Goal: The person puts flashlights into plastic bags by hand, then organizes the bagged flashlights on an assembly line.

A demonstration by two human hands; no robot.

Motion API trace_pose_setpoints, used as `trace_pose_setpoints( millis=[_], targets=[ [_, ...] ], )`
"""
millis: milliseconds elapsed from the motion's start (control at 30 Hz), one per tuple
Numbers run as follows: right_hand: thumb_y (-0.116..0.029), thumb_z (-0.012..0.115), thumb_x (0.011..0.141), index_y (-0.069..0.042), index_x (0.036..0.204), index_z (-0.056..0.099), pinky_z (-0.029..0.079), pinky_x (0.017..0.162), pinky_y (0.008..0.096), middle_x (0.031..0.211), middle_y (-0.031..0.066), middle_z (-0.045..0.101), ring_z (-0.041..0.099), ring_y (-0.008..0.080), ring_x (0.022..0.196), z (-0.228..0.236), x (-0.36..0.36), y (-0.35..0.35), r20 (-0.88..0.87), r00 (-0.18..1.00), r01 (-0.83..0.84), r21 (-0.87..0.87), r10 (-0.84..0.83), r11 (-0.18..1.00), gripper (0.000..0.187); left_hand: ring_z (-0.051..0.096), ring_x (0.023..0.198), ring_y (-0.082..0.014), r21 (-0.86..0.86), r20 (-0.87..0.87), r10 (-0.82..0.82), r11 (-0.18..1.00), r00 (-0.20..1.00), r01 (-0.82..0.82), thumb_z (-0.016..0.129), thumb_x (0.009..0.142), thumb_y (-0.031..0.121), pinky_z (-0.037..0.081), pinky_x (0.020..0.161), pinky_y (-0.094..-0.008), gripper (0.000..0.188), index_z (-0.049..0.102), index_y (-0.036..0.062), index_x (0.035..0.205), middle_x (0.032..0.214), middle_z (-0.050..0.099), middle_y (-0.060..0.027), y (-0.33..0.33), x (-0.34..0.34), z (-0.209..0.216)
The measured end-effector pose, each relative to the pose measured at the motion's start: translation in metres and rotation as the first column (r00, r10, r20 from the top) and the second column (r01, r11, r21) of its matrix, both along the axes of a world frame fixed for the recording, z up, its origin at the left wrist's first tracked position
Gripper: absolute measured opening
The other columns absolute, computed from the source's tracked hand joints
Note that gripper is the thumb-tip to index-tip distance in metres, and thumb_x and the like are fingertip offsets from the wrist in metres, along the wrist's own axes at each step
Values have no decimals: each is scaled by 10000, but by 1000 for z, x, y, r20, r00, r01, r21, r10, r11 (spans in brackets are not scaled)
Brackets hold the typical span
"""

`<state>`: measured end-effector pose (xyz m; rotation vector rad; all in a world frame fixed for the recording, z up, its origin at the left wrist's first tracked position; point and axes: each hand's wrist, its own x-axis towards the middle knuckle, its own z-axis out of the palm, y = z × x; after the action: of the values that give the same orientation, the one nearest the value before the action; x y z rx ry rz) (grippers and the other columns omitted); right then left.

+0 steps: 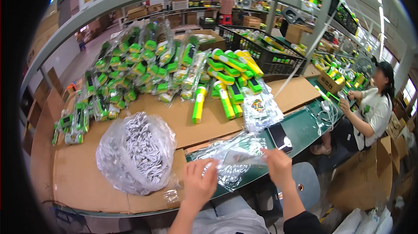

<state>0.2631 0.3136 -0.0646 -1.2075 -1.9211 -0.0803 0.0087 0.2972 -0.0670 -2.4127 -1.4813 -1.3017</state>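
Observation:
Over the front edge of the green table, a clear plastic bag [246, 158] stretches between my two hands. My right hand [279, 167] pinches one end of it. At the other end my left hand [199, 181] has its thumb and fingers closed on the film; their exact grip is partly hidden by glare. Beneath lies a loose pile of clear plastic bags [230, 177]. To the left of my left hand stands a big clear sack [106, 155] full of bundled white cables [143, 147]. Beyond my hands are unwrapped green-and-yellow flashlights [224, 99].
A large heap of bagged flashlights [143, 60] covers the far left cardboard [174, 123]. White printed packets [261, 110] and a dark phone [278, 137] lie beyond my right hand. A black crate [278, 62] stands behind. A co-worker [374, 107] sits at right, near a chair [305, 184].

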Motion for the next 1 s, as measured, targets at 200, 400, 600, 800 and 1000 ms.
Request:
trace_pose_setpoints(
  millis=[200, 400, 600, 800, 1000],
  targets=[
    [-4, 708, 746, -59, 881, 636, 495, 600, 372, 752, 80, 638, 629, 276, 678, -1, -68, -29, -91, 955, -288, -34, 284, 957, 162, 606, 876, -166, 62, -125, -39, 997, 991, 47, 753, 746, 131, 379, 902, -417, 215, 691, 128, 952, 971, 665, 13, -26, 12, -7],
    [19, 714, 746, -24, 863, 634, 508, 589, 366, 785, 109, 669, 658, 292, 692, -3, -63, -34, -40, 951, -310, -156, 307, 938, 149, 601, 830, -144, 89, -85, -49, 994, 995, 56, 767, 719, 180, 374, 877, -426, 180, 689, 140, 876, 906, 661, 71, -27, 9, -9],
    [32, 682, 766, -12, 866, 629, 524, 602, 354, 761, 115, 669, 669, 289, 681, 4, -62, -34, -12, 954, -296, -218, 301, 930, 121, 593, 813, -143, 78, -154, -82, 992, 985, 95, 758, 689, 130, 362, 850, -429, 200, 687, 138, 876, 915, 665, 86, -25, 8, -18],
    [42, 668, 774, -12, 871, 618, 530, 596, 324, 773, 110, 688, 687, 259, 677, 12, -16, -18, -248, 965, -167, -336, 84, 927, 122, 592, 786, -182, 162, -2, 138, 977, 990, -136, 745, 675, 46, 386, 807, -415, 199, 653, 101, 842, 861, 656, 39, -10, -24, -8],
    [-76, 790, 687, -82, 908, 661, 425, 874, 429, 1063, 74, 657, 621, 295, 971, 7, -72, -28, -2, 984, -180, 3, 180, 984, 256, 613, 665, -262, -104, 549, 9, 993, 836, 58, 727, 751, -33, 483, 587, -350, 151, 622, 11, 851, 794, 638, -111, -26, 6, -13]
  ],
)
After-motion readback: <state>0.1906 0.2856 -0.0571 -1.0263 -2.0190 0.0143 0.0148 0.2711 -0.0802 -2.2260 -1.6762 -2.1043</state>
